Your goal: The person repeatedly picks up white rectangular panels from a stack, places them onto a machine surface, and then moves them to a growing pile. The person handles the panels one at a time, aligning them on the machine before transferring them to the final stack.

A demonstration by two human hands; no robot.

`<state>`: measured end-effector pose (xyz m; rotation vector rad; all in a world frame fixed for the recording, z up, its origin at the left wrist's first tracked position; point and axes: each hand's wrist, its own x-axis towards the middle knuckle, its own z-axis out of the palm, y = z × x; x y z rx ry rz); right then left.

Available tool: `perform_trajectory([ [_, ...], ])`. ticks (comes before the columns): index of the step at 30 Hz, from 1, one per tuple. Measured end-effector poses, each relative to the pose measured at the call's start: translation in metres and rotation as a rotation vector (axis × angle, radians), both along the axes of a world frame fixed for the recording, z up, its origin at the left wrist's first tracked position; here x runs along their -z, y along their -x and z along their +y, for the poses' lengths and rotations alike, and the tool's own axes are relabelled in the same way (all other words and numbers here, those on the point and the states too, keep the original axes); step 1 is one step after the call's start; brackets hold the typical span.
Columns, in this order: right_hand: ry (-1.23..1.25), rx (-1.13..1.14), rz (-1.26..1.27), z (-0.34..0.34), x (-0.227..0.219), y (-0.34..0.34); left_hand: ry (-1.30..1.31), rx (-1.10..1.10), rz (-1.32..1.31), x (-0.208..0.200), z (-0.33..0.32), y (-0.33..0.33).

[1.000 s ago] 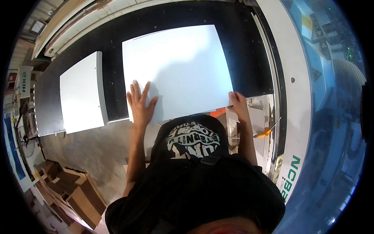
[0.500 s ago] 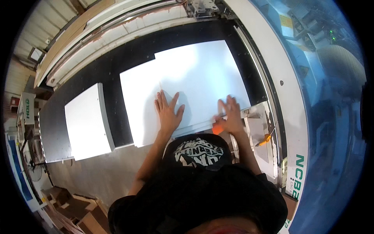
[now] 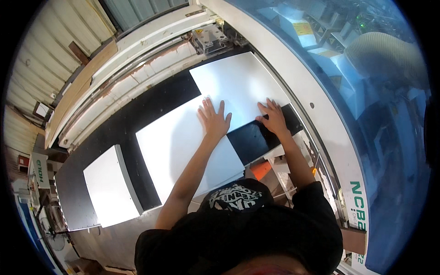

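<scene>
My left hand (image 3: pixel 214 120) lies with spread fingers where two white panels meet, its fingertips near the inner edge of the far one. On the near edge of that far panel (image 3: pixel 243 78) rests my right hand (image 3: pixel 274 118), fingers apart and pointing away from me. The far panel reaches toward the machine's rail. Closer to me, a larger white panel (image 3: pixel 172 146) lies under my left wrist, and layered edges show at its near corner. Neither hand is wrapped round anything.
More white panels (image 3: pixel 110 185) are stacked at the left on the black machine bed (image 3: pixel 250 143). A blue translucent hood (image 3: pixel 321 87) and white frame stand at the right. Past the near edge lies an orange piece (image 3: pixel 260 170). A metal fixture (image 3: pixel 210 39) sits at the far end.
The far panel has slid away from me toward the rail, uncovering black bed near my right hand. Both hands have moved forward, and the view has turned.
</scene>
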<state>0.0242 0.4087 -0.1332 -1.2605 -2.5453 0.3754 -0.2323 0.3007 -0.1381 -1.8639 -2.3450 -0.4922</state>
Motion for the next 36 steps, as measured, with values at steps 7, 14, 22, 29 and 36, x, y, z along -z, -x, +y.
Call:
perform_trajectory([
  [7, -0.066, 0.167, 0.009, 0.064, 0.018, 0.035, 0.341, 0.215, 0.029, -0.015, 0.040, -0.020],
  [14, -0.005, 0.147, -0.002, 0.107, 0.008, 0.030, 0.241, 0.311, 0.051, 0.001, 0.074, -0.008],
  [22, 0.027, 0.245, 0.031, 0.132, 0.002, 0.030, 0.139, 0.376, 0.030, 0.012, 0.112, -0.002],
  [29, 0.104, 0.284, 0.132, 0.144, -0.002, 0.017, -0.005, 0.396, -0.001, 0.024, 0.134, -0.016],
  [36, 0.139, 0.292, 0.137, 0.144, -0.003, 0.015, 0.180, 0.387, -0.013, 0.008, 0.133, -0.016],
])
